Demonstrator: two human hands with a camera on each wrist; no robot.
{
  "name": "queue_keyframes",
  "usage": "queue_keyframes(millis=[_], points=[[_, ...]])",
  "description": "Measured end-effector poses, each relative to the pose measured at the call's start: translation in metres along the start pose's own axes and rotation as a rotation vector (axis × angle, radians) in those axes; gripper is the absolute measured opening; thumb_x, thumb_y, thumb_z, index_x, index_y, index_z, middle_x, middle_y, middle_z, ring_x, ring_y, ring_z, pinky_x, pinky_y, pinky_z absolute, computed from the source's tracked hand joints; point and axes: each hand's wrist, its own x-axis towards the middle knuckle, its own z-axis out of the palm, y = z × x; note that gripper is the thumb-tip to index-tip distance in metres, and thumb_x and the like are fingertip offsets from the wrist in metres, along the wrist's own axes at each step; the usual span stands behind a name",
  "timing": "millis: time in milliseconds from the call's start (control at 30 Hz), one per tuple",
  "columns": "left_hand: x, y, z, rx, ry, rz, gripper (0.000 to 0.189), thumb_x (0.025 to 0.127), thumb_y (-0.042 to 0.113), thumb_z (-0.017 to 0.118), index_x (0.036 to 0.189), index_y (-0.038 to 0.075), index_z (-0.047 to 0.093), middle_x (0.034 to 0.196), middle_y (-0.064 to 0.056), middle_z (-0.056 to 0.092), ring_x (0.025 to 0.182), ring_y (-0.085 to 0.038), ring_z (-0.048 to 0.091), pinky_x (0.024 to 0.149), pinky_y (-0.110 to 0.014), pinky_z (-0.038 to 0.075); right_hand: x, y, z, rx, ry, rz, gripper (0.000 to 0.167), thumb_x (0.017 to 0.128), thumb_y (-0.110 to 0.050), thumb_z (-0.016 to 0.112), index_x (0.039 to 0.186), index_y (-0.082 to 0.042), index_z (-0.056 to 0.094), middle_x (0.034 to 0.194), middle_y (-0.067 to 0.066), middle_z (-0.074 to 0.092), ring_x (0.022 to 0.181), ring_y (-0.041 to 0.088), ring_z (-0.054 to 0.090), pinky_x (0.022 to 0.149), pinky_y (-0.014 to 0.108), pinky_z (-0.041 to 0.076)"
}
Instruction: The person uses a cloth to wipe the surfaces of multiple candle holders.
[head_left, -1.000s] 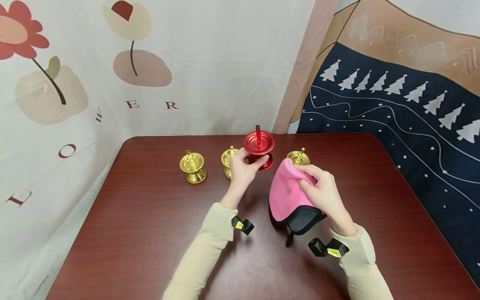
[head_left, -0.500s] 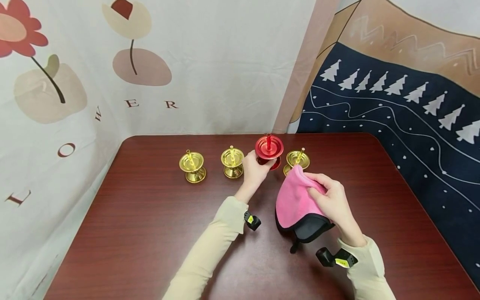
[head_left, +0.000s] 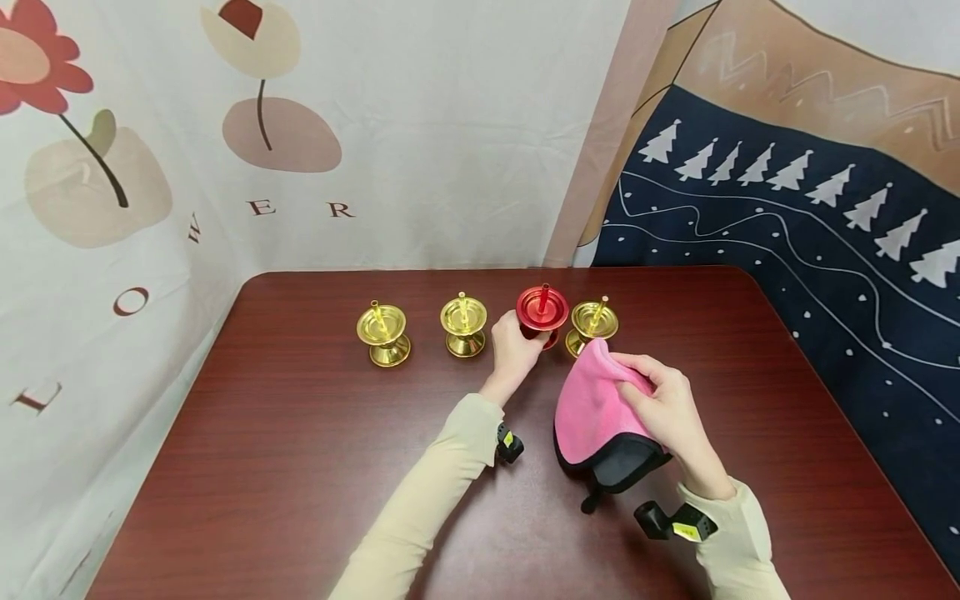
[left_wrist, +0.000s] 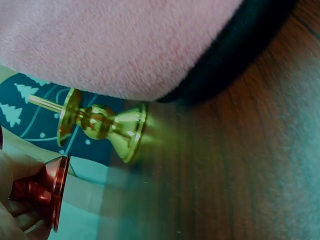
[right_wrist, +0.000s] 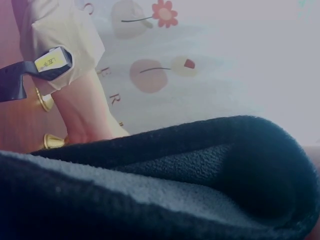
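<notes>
My left hand [head_left: 516, 357] grips a shiny red candle holder [head_left: 542, 308] by its stem, between the second and third gold candle holders. In the left wrist view the red foot [left_wrist: 60, 192] is above the tabletop, beside the upright gold candle holder [left_wrist: 97, 122]. My right hand [head_left: 663, 400] pinches the upper part of a pink fleece piece [head_left: 600, 408] with black edging and a small black cord end. This piece hangs just in front of the rightmost gold candle holder [head_left: 595, 320]. The right wrist view looks into its dark lined opening [right_wrist: 200, 172].
Two more gold candle holders, the leftmost [head_left: 382, 325] and the middle one [head_left: 463, 318], stand in a row near the back of the dark red-brown table [head_left: 300, 467]. Behind it hang a white flower-print cloth [head_left: 450, 125] and a navy tree-print cloth [head_left: 720, 225].
The left hand has moved right and lowered the red candle holder, uncovering the middle gold one. The right hand has shifted the pink fleece piece slightly right and nearer the person.
</notes>
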Motion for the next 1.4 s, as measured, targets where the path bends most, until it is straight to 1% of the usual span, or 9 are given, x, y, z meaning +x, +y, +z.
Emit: queue_keyframes(millis=[133, 233, 367, 433, 667, 1000, 1400], points=[[-0.001, -0.006, 0.005, 0.035, -0.002, -0.015, 0.031, 0.067, 0.012, 0.079, 0.089, -0.003, 0.065, 0.082, -0.015, 0.066, 0.081, -0.033, 0.063, 0.074, -0.040, 0.049, -0.001, 0.002, 0.001, 0.003, -0.003, 0.000, 0.031, 0.080, 0.003, 0.060, 0.109, -0.003, 0.068, 0.100, 0.014, 0.068, 0.075, 0.006, 0.052, 0.062, 0.015, 0.042], [-0.002, -0.010, 0.007, 0.046, -0.011, -0.040, 0.030, 0.067, 0.012, 0.078, 0.089, -0.004, 0.064, 0.083, -0.015, 0.066, 0.082, -0.033, 0.063, 0.075, -0.040, 0.049, -0.001, 0.004, 0.001, 0.011, -0.007, -0.002, 0.031, 0.080, 0.004, 0.060, 0.110, -0.002, 0.068, 0.100, 0.014, 0.068, 0.074, 0.006, 0.052, 0.062, 0.015, 0.042], [-0.003, -0.014, 0.010, 0.039, -0.024, -0.081, 0.031, 0.068, 0.011, 0.078, 0.091, -0.005, 0.064, 0.085, -0.016, 0.066, 0.084, -0.033, 0.063, 0.077, -0.040, 0.049, -0.001, 0.005, 0.002, 0.022, -0.016, 0.001, 0.032, 0.080, 0.003, 0.061, 0.110, -0.003, 0.068, 0.100, 0.014, 0.068, 0.074, 0.006, 0.051, 0.061, 0.016, 0.042], [-0.004, -0.015, 0.012, 0.035, -0.022, -0.087, 0.031, 0.068, 0.010, 0.077, 0.092, -0.005, 0.065, 0.086, -0.016, 0.067, 0.084, -0.033, 0.063, 0.076, -0.040, 0.050, -0.001, 0.005, 0.002, 0.027, -0.020, 0.003, 0.032, 0.080, 0.003, 0.061, 0.110, -0.003, 0.068, 0.100, 0.014, 0.068, 0.074, 0.006, 0.051, 0.060, 0.016, 0.042], [-0.005, -0.021, 0.015, 0.046, -0.011, -0.085, 0.031, 0.066, 0.009, 0.077, 0.092, -0.004, 0.066, 0.085, -0.016, 0.067, 0.083, -0.033, 0.063, 0.076, -0.040, 0.049, -0.001, 0.006, 0.004, 0.025, -0.022, -0.001, 0.033, 0.079, 0.004, 0.060, 0.110, -0.003, 0.068, 0.100, 0.014, 0.068, 0.074, 0.006, 0.052, 0.061, 0.016, 0.042], [-0.006, -0.025, 0.018, 0.056, -0.045, -0.103, 0.033, 0.067, 0.009, 0.077, 0.094, -0.005, 0.066, 0.087, -0.017, 0.066, 0.085, -0.034, 0.063, 0.078, -0.041, 0.049, -0.001, 0.006, 0.004, 0.024, -0.032, 0.011, 0.033, 0.079, 0.004, 0.060, 0.110, -0.003, 0.068, 0.100, 0.014, 0.068, 0.073, 0.007, 0.052, 0.060, 0.018, 0.043], [-0.005, -0.026, 0.022, 0.066, -0.050, -0.094, 0.031, 0.066, 0.008, 0.077, 0.092, -0.004, 0.066, 0.085, -0.017, 0.067, 0.084, -0.034, 0.063, 0.077, -0.042, 0.049, 0.000, 0.006, 0.005, 0.017, -0.033, 0.010, 0.032, 0.080, 0.004, 0.059, 0.110, -0.002, 0.068, 0.100, 0.015, 0.068, 0.074, 0.008, 0.053, 0.062, 0.018, 0.043]])
